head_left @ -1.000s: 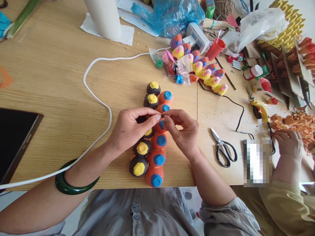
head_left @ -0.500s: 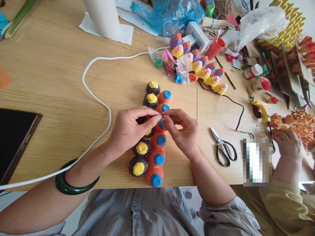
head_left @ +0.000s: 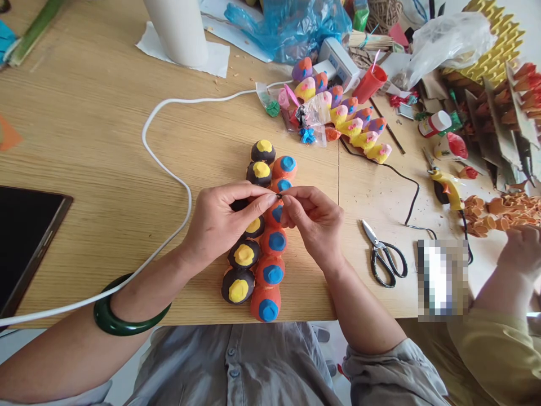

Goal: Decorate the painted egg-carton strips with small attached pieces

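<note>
Pinching a small dark piece [head_left: 279, 196] from either side, the left hand [head_left: 228, 223] and the right hand [head_left: 316, 225] nearly meet, each closed on it between thumb and forefinger. The piece is held above the paired rows of knobs; its exact shape is too small to tell. Under the hands, the black knobs with yellow tops [head_left: 244, 255] run beside the orange knobs with blue tops [head_left: 274, 274], both partly covered by the fingers. A dark green bangle [head_left: 127, 321] circles the left forearm. The black-handled scissors [head_left: 384, 256] lie with blades parted to the right of the right hand, and a yellow-handled tool [head_left: 448, 189] lies beyond them. A white cable [head_left: 186, 186] curves across the wooden table [head_left: 101, 146] and passes over the left forearm. At the far right, another person's hand [head_left: 522, 251] is near orange pieces [head_left: 501, 211].
</note>
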Demonstrator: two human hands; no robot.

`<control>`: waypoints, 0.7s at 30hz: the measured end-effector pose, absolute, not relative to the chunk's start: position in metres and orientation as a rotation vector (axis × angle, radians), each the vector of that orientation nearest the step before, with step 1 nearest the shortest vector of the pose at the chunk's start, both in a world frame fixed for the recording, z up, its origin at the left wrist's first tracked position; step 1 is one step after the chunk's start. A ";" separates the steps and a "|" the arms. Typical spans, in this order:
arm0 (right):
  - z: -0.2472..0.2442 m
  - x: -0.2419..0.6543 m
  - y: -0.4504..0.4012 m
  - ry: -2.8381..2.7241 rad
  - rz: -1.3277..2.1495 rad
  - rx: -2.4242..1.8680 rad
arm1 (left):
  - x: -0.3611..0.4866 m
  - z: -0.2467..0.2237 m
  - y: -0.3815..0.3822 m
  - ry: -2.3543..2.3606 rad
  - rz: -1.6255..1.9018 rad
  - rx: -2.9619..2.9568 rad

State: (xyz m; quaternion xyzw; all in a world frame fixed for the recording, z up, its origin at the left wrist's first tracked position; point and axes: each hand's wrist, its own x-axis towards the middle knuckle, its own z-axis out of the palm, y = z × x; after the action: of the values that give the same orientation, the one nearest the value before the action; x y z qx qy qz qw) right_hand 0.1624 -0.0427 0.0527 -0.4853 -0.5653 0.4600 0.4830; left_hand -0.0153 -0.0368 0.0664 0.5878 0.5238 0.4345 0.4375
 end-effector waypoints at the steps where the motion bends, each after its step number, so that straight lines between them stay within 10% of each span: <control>1: 0.054 0.162 -0.043 -1.365 1.130 -1.183 | -0.015 0.066 -0.037 1.293 1.084 1.462; 21: 0.058 0.163 -0.041 -1.268 1.252 -1.197 | -0.015 0.065 -0.040 1.282 1.060 1.404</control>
State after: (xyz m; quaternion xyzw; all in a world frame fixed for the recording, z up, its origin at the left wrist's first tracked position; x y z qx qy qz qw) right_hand 0.1625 -0.0408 0.0580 -0.4900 -0.5191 0.5125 0.4772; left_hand -0.0152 -0.0395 0.0654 0.5713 0.5217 0.4315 0.4639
